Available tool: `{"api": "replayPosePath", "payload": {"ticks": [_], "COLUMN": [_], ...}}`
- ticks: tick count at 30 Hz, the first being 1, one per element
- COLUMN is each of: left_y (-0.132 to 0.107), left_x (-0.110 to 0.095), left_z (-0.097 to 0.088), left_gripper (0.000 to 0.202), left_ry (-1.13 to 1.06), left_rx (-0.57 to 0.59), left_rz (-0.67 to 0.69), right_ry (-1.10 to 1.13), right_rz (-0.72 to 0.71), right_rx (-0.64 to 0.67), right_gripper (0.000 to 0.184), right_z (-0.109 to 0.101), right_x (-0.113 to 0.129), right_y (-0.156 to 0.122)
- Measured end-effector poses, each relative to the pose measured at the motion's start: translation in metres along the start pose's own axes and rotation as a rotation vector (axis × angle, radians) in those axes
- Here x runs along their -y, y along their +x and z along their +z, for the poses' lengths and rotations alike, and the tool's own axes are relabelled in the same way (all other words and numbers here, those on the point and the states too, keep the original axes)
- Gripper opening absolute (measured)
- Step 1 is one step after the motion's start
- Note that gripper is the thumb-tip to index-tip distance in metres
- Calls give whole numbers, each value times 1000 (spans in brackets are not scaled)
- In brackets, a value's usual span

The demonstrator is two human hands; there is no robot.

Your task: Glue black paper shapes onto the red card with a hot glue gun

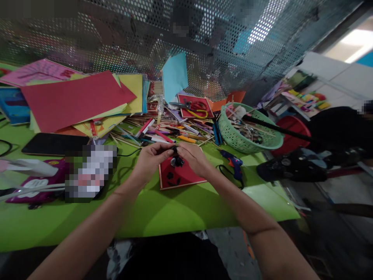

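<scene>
Above a red card [186,177] with a pale wooden-looking border, my left hand [150,159] and my right hand [192,158] meet fingertip to fingertip. Between them they pinch a small black piece [174,149]; its exact kind is too small to make out. Just under the fingers is a dark, shiny clump [176,161], and I cannot tell whether it joins the held piece. Small black shapes, one flower-like [170,175], lie on the card's lower left. To the right of my right hand rests a blue glue gun [234,162] with its cable.
Behind my hands lie scattered sticks and markers [164,136], scissors [194,107] and a green basket [247,136]. Colored paper sheets [78,101], a black phone [55,144] and a purple packet [43,186] are on the left. Another person's dark sleeve [335,120] is at right.
</scene>
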State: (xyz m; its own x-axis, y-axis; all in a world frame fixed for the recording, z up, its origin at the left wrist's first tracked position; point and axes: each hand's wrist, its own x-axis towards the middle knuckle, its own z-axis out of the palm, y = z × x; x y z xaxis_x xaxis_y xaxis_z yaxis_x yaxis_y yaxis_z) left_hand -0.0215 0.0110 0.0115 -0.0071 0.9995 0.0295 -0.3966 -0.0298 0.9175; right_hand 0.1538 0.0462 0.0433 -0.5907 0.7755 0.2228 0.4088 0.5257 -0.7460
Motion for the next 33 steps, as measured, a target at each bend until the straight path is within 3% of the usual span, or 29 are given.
{"api": "replayPosePath", "payload": {"ticks": [5, 11, 19, 28, 33], "left_y": [0, 1, -1, 0, -2], "left_x": [1, 1, -2, -3, -4], "left_z": [0, 1, 1, 1, 2], "left_gripper": [29, 28, 25, 26, 25], "left_ry": [52, -95, -21, -43, 43], "left_rx": [-8, 1, 5, 9, -1], "left_rz": [27, -45, -11, -23, 32], "right_ry": [12, 81, -125, 44, 5], "right_rz": [5, -43, -15, -36, -10], "right_rx": [-14, -3, -3, 33, 24], "right_gripper": [27, 29, 28, 33, 32], "right_z": [4, 2, 1, -2, -2], "right_x": [-4, -2, 2, 1, -1], "right_y": [1, 0, 2, 0, 1]}}
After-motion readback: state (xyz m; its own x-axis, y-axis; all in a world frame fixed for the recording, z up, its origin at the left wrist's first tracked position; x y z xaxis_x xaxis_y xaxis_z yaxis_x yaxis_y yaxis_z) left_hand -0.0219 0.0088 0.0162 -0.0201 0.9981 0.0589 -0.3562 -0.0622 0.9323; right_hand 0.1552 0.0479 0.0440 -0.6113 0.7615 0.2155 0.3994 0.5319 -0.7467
